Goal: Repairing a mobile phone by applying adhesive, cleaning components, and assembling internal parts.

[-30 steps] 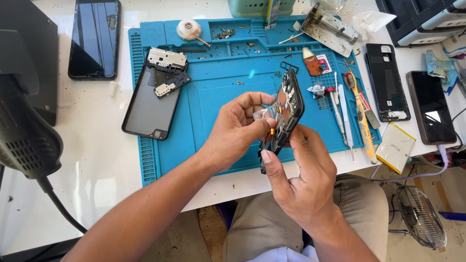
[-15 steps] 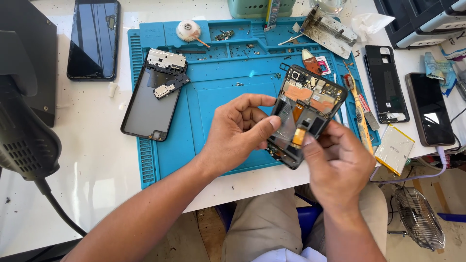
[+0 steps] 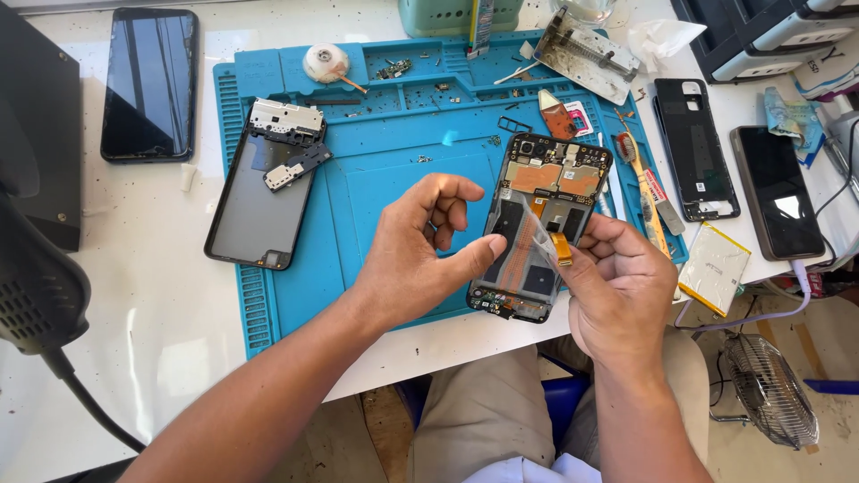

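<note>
Hands share the opened phone (image 3: pixel 542 224) at mat (image 3: pixel 394 179) centre: left hand (image 3: pixel 420 255) clamps its edge, right hand (image 3: pixel 617 286) pinches clear film (image 3: pixel 540 234); compartments at twelve o'clock (tiny screws (image 3: pixel 394 68))

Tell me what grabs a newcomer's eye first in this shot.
The opened phone, circuit boards and orange flex cable bared, sits mid-frame over the blue repair mat. The left hand steadies its left edge; the right hand pinches a clear film strip over it. A second gutted phone lies on the mat's left side.
</note>
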